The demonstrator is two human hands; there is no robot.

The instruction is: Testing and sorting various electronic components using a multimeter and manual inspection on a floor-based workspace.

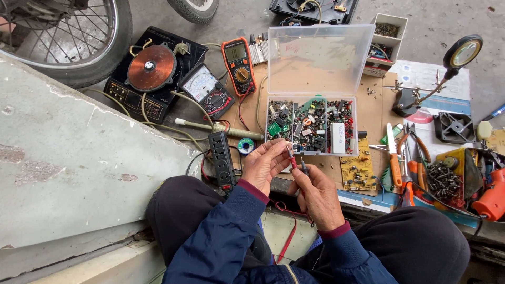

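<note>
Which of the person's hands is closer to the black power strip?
The left. The left hand, pinching the red probe, sits just right of the black power strip. The right hand, holding the black probe, is farther right, beyond the left hand.

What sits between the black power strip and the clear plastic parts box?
In the head view, a small solder spool lies between the black power strip and the clear plastic parts box.

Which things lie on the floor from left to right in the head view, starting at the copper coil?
Copper coil → analog meter → orange multimeter → clear parts box → yellow circuit board → magnifier stand.
</note>
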